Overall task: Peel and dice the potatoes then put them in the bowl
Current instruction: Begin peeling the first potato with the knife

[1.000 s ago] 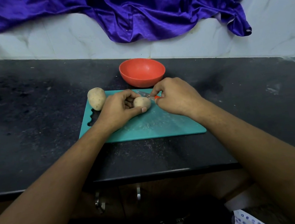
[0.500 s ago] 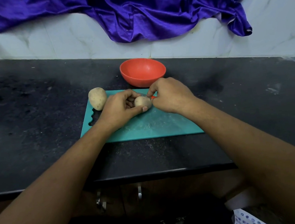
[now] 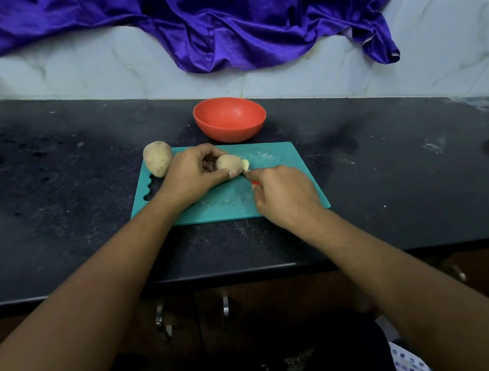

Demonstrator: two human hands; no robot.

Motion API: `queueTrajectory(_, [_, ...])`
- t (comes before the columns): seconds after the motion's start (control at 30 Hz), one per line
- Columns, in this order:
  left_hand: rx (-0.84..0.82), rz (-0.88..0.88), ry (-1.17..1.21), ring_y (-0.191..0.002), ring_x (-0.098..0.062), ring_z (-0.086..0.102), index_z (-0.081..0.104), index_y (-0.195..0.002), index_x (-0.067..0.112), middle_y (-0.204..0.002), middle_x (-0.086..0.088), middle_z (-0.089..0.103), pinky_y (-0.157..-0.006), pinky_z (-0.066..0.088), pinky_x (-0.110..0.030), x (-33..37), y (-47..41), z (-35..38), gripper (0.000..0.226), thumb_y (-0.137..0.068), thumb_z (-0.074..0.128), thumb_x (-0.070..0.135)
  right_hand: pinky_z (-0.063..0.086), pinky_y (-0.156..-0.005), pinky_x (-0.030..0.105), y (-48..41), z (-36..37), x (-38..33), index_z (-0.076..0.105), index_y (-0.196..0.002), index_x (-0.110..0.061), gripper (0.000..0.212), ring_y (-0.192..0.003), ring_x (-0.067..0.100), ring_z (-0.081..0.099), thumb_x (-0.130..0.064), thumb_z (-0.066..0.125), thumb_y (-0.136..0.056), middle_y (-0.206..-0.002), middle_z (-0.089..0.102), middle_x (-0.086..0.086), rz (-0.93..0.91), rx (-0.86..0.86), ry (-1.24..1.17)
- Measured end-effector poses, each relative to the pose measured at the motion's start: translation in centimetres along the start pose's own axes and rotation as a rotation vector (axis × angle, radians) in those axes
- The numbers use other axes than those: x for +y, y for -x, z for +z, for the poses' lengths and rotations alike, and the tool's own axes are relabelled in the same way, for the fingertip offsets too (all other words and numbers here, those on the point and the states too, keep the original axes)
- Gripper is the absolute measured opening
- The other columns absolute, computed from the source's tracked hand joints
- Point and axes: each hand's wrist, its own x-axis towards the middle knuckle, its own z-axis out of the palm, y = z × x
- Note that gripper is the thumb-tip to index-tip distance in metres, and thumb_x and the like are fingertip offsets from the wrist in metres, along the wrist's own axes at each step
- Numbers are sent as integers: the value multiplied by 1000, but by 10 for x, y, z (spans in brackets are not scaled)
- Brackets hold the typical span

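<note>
Potato in hand: small potato (image 3: 228,162), held just above the green cutting board (image 3: 276,156), with a pale flap of skin (image 3: 245,164) curling off its right tip.
Left hand: the left hand (image 3: 193,176) has fingers and thumb wrapped round the potato, thumb along the near side.
Right hand: the right hand (image 3: 284,195) is closed round a tool (image 3: 254,183) with a red handle, right at the potato's tip. Can't tell if it's a knife or a peeler, the blade is mostly hidden.
Second potato: the second potato (image 3: 159,162) is bigger, skin all on, and sits at the far left corner of the board, just beside the left hand.
Bowl: the red bowl (image 3: 230,133) is on the black counter (image 3: 53,193) just behind the board, with nothing in it that I can see.
Progress: my guess is early peeling. Most of the skin is on and no dicing is done yet.
How I'd do it: shallow strokes, thin strips, and turn the potato a little after each one so no patches get missed.
Watch out: the thumb looks close to the tool's path, so keep it behind the edge.
Grip: a small round potato probably gets slick once bare, so hold it firm and low over the board.
Peelings: let them drop on the board and keep the bowl for the cubes.
</note>
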Motion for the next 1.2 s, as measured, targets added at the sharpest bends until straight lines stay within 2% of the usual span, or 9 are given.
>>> queueTrajectory(0.1, [3, -11, 1, -85, -16, 68, 73, -104, 28, -88, 9, 72, -80, 60, -34, 1, 0, -1, 34, -76, 89, 39, 49, -73, 35, -3, -6, 11, 67, -132, -37, 37, -102, 25, 65, -28, 54, -99, -105, 73, -1, 33, -65, -112])
queueTrajectory(0.17, [3, -13, 5, -85, -16, 68, 73, -103, 29, -88, 11, 72, -81, 60, -36, 1, 0, -1, 32, -76, 89, 37, 46, -66, 30, -10, -10, 23, 75, -119, -37, 26, -82, 16, 66, -31, 63, -97, -79, 68, -10, 140, -101, -331])
queueTrajectory(0.23, [1, -15, 5, -84, -16, 68, 73, -102, 29, -88, 11, 72, -81, 60, -39, -1, 0, 0, 32, -76, 90, 35, 46, -58, 33, -17, -15, 32, 79, -104, -35, 16, -59, 19, 60, -28, 69, -94, -56, 61, -3, 223, -58, -500])
queueTrajectory(0.3, [-1, -13, 14, -84, -17, 68, 72, -102, 28, -89, 10, 72, -81, 60, -40, -2, -1, -1, 32, -76, 89, 34, 54, -64, 38, -22, -20, 35, 78, -101, -33, 15, -61, 26, 65, -25, 69, -92, -58, 66, 6, 238, 12, -539])
queueTrajectory(0.37, [-2, -7, 15, -85, -18, 68, 72, -102, 28, -89, 10, 72, -81, 60, -40, -3, -1, 0, 32, -76, 89, 34, 57, -65, 37, -24, -23, 31, 76, -105, -34, 18, -64, 22, 67, -27, 67, -92, -60, 66, 0, 208, 49, -487])
queueTrajectory(0.53, [7, -11, 30, -84, -19, 69, 73, -101, 28, -89, 8, 74, -81, 60, -43, -5, -2, 1, 34, -74, 91, 35, 45, -65, 31, -28, -29, 14, 72, -112, -35, 30, -74, 17, 60, -22, 61, -88, -68, 54, -11, 127, 35, -300])
queueTrajectory(0.77, [4, -4, 28, -83, -20, 69, 73, -100, 27, -88, 7, 74, -80, 60, -43, -5, -2, 2, 34, -73, 91, 36, 52, -74, 32, -37, -43, 4, 77, -111, -35, 31, -93, 21, 67, -22, 60, -88, -104, 74, -5, 90, -32, -196])
queueTrajectory(1.03, [1, 4, 29, -83, -23, 68, 73, -101, 25, -89, 5, 74, -79, 58, -46, -4, -2, 2, 33, -75, 91, 32, 50, -70, 30, -56, -57, -4, 79, -98, -29, 22, -79, 15, 65, -18, 64, -86, -81, 68, -10, 64, -117, -155])
queueTrajectory(1.2, [5, 2, 24, -83, -21, 69, 74, -102, 24, -89, 6, 74, -79, 59, -44, -3, -2, 1, 34, -75, 91, 31, 55, -72, 33, -59, -58, -5, 79, -94, -26, 19, -82, 19, 66, -18, 65, -85, -89, 72, -3, 41, -124, -100])
